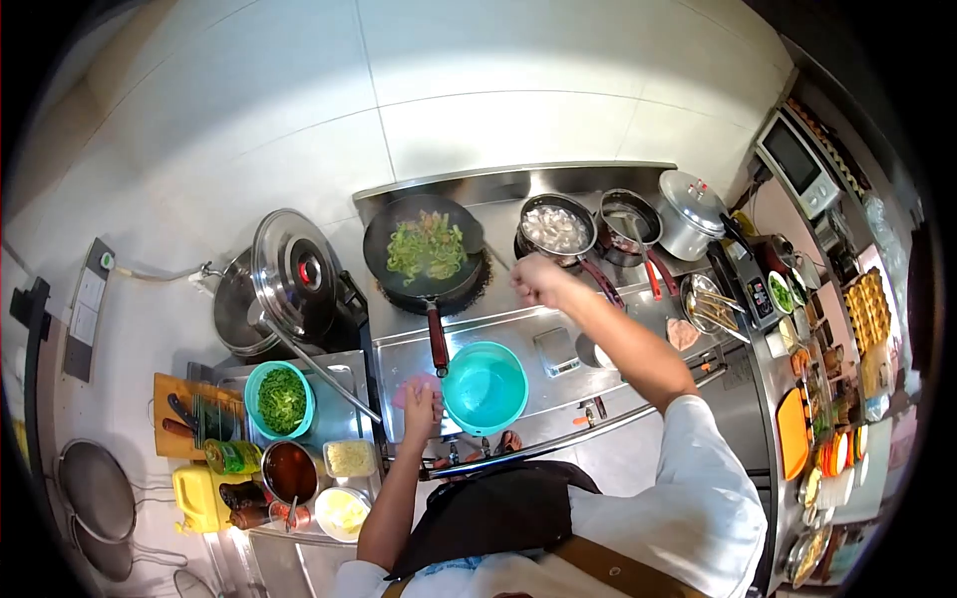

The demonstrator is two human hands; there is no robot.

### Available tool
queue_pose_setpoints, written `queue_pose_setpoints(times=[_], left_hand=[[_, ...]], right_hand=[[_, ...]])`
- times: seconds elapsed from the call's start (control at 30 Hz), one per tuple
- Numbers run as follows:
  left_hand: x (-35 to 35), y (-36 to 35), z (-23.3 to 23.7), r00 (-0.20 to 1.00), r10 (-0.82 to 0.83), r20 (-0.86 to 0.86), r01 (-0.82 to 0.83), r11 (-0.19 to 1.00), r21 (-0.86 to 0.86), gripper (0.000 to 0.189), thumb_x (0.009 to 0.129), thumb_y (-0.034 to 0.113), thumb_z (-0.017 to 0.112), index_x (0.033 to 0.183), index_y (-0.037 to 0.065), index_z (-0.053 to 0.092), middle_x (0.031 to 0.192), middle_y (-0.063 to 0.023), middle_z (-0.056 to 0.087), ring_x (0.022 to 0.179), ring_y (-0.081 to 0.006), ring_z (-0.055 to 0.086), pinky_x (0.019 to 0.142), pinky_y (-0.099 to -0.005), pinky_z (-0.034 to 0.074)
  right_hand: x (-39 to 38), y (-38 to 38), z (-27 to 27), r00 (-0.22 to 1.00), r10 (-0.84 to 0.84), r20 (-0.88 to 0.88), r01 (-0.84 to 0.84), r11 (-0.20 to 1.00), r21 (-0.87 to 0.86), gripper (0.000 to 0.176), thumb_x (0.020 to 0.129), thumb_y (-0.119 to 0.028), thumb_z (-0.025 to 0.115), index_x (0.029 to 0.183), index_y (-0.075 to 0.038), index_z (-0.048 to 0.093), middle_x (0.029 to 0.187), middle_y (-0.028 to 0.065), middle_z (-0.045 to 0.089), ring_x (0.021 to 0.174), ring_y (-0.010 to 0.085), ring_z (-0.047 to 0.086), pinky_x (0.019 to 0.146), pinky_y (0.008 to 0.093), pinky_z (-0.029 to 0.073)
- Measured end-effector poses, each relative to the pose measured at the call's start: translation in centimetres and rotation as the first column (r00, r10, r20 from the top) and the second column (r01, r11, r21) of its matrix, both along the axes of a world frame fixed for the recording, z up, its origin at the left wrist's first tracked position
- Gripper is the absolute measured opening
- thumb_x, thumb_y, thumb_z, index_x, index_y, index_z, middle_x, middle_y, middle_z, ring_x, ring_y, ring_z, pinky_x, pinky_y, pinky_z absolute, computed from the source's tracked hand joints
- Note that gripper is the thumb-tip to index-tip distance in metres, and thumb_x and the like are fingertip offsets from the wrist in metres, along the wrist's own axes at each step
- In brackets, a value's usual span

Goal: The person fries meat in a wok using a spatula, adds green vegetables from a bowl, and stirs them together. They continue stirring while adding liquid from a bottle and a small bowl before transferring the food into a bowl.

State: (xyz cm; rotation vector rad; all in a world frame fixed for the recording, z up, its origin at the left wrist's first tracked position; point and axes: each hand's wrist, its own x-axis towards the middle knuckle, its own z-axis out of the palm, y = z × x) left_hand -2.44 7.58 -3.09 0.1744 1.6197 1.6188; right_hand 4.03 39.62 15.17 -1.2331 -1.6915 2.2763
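My left hand is closed round a pink cloth, just below the wok's handle and at the left rim of an empty teal bowl. Sliced green and reddish food lies in the dark wok on the back left burner. My right hand is raised over the stove between the wok and a small pan of whitish pieces. Its fingers are pressed together, and whatever they hold is too small to make out.
A pan with a red handle and a pressure cooker stand at the back right. On the left are a large glass lid, a bowl of chopped greens, a pot of dark sauce and bottles. Food containers line the right counter.
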Motion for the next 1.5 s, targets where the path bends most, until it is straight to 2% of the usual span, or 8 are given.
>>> queue_pose_setpoints(times=[0.2, 0.37, 0.47, 0.77, 1.0, 1.07, 1.1, 1.5], left_hand=[[2.9, -3.2, -0.5, 0.996, 0.091, -0.004, -0.091, 0.995, 0.029, 0.043, 0.095, 0.026, 0.045, 0.132, 0.008, 0.031, 0.086, -0.0085, 0.059, 0.061, -0.0114, 0.057, 0.045, -0.0205, 0.043], [3.9, -5.0, 0.6, 0.993, 0.117, 0.011, -0.117, 0.993, -0.003, 0.046, 0.094, 0.022, 0.047, 0.136, 0.009, 0.030, 0.092, -0.0102, 0.060, 0.066, -0.0127, 0.059, 0.051, -0.0212, 0.045], [3.9, -6.4, 0.6, 0.991, 0.134, 0.006, -0.134, 0.991, -0.021, 0.045, 0.094, 0.022, 0.048, 0.134, 0.009, 0.032, 0.093, -0.0105, 0.061, 0.067, -0.0133, 0.059, 0.051, -0.0217, 0.045], [5.5, -7.6, 0.6, 0.977, 0.210, 0.037, -0.207, 0.977, -0.056, 0.042, 0.093, 0.018, 0.048, 0.131, 0.007, 0.035, 0.092, -0.0108, 0.060, 0.067, -0.0133, 0.058, 0.050, -0.0224, 0.044], [6.6, -6.1, 0.1, 0.991, 0.102, 0.085, -0.097, 0.993, -0.071, 0.044, 0.092, 0.021, 0.050, 0.129, 0.005, 0.034, 0.090, -0.0093, 0.060, 0.063, -0.0106, 0.054, 0.047, -0.0211, 0.044], [6.3, -6.1, -0.3, 0.992, 0.081, 0.096, -0.074, 0.995, -0.072, 0.044, 0.091, 0.022, 0.050, 0.129, 0.005, 0.034, 0.091, -0.0105, 0.060, 0.062, -0.0105, 0.055, 0.047, -0.0206, 0.044], [5.8, -6.0, -0.9, 0.991, 0.083, 0.102, -0.078, 0.996, -0.049, 0.044, 0.091, 0.022, 0.051, 0.129, 0.006, 0.034, 0.092, -0.0107, 0.060, 0.063, -0.0108, 0.055, 0.048, -0.0209, 0.044], [6.0, -8.6, 0.9, 0.978, 0.185, 0.091, -0.174, 0.978, -0.117, 0.046, 0.092, 0.019, 0.050, 0.132, 0.005, 0.032, 0.094, -0.0114, 0.059, 0.067, -0.0147, 0.057, 0.053, -0.0257, 0.051]], right_hand=[[-7.0, 3.9, -2.9, 0.989, 0.127, 0.077, -0.101, 0.955, -0.278, 0.019, 0.086, -0.007, 0.040, 0.067, -0.006, 0.042, 0.051, 0.0006, 0.040, 0.036, 0.0091, 0.032, 0.032, 0.0234, 0.026], [-7.5, 2.9, -3.5, 0.880, 0.411, 0.238, -0.474, 0.792, 0.384, 0.020, 0.081, -0.007, 0.052, 0.062, -0.001, 0.050, 0.050, 0.0054, 0.044, 0.039, 0.0143, 0.039, 0.035, 0.0318, 0.029], [-5.0, 3.7, 2.0, 0.798, 0.459, 0.390, -0.595, 0.699, 0.395, 0.009, 0.083, -0.007, 0.052, 0.075, -0.003, 0.050, 0.056, 0.0011, 0.044, 0.037, 0.0079, 0.033, 0.031, 0.0230, 0.023], [-11.5, 8.7, -0.3, 0.927, 0.269, 0.259, -0.265, 0.963, -0.053, 0.019, 0.083, -0.007, 0.048, 0.065, -0.005, 0.045, 0.051, 0.0019, 0.043, 0.036, 0.0060, 0.033, 0.030, 0.0220, 0.024], [-13.2, 0.2, -2.6, 0.785, 0.434, 0.442, -0.619, 0.551, 0.560, 0.013, 0.076, -0.009, 0.054, 0.075, 0.003, 0.059, 0.057, 0.0114, 0.057, 0.041, 0.0220, 0.052, 0.038, 0.0357, 0.043], [-11.5, -1.2, -3.7, 0.682, 0.377, 0.627, -0.648, -0.088, 0.757, 0.020, 0.075, -0.010, 0.054, 0.088, 0.003, 0.062, 0.072, 0.0201, 0.064, 0.065, 0.0350, 0.064, 0.057, 0.0425, 0.052], [-9.0, -3.0, 0.4, 0.598, 0.350, 0.721, -0.736, -0.116, 0.667, 0.023, 0.074, -0.011, 0.054, 0.093, -0.001, 0.063, 0.087, 0.0241, 0.064, 0.088, 0.0390, 0.062, 0.074, 0.0444, 0.052], [1.4, -3.4, 5.2, 0.500, 0.265, 0.825, -0.807, -0.204, 0.555, 0.027, 0.077, -0.006, 0.050, 0.101, -0.005, 0.063, 0.091, 0.0217, 0.064, 0.089, 0.0385, 0.062, 0.075, 0.0467, 0.050]])
